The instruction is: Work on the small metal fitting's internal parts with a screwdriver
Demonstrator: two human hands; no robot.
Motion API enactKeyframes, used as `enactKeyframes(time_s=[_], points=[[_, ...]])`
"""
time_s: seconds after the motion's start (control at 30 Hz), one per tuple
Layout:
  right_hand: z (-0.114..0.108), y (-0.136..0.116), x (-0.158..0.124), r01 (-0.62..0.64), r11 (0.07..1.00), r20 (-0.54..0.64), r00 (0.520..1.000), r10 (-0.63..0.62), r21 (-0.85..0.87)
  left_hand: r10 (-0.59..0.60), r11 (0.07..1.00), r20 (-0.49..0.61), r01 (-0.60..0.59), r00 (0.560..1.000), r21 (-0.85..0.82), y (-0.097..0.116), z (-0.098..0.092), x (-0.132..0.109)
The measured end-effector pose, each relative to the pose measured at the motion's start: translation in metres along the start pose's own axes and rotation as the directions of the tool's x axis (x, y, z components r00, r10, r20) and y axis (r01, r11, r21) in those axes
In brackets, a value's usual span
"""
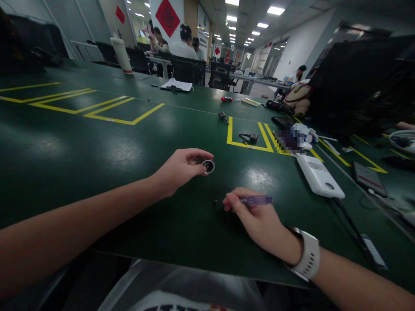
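My left hand [181, 170] is closed around a small round metal part [208, 166], whose hollow open end faces me. Held like a pen in my right hand [256, 216] is a screwdriver with a clear purple handle [257, 200], its shaft mostly hidden by my fingers. A tiny dark piece [215, 201], perhaps a screw, shows at the screwdriver's tip; whether it touches the tip I cannot tell. Both hands are just above the green table [129, 151], the left one farther from me. A pale watch strap circles my right wrist.
Dark metal parts [249, 137] lie inside a yellow-taped box, with another [223, 117] just beyond it. A red-handled screwdriver [227, 99] lies farther back. To the right is a white device [319, 176] with a black cable. A clipboard [177, 85] and a white bottle [121, 54] stand farther off.
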State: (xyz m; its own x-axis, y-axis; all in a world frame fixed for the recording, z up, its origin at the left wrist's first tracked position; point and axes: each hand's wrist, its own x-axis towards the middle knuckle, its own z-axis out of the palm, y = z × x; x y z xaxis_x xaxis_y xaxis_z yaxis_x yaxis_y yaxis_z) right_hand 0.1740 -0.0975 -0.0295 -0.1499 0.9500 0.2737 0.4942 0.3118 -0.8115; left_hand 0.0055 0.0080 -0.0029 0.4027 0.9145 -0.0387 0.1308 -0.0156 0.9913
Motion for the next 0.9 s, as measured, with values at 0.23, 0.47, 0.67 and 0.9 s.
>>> enactKeyframes(time_s=[0.23, 0.47, 0.67, 0.9], points=[[-0.002, 0.006, 0.012, -0.259, 0.909, 0.018, 0.963, 0.268, 0.328, -0.009, 1.0, 0.009, 0.009, 1.0, -0.007, -0.001, 0.001, 0.0], [-0.007, 0.001, 0.004, 0.037, 0.984, -0.202, 0.979, -0.002, 0.173, -0.034, 0.999, 0.022, 0.035, 0.999, -0.031, 0.001, 0.006, -0.006], [-0.009, -0.007, 0.0, 0.455, 0.861, -0.13, 0.862, -0.49, -0.228, -0.031, 0.997, 0.062, 0.035, 0.998, -0.062, -0.001, 0.012, -0.012], [-0.004, 0.001, 0.005, 0.504, 0.782, -0.045, 0.83, -0.556, -0.367, -0.021, 1.0, 0.098, 0.022, 0.995, -0.005, -0.001, 0.018, -0.019]])
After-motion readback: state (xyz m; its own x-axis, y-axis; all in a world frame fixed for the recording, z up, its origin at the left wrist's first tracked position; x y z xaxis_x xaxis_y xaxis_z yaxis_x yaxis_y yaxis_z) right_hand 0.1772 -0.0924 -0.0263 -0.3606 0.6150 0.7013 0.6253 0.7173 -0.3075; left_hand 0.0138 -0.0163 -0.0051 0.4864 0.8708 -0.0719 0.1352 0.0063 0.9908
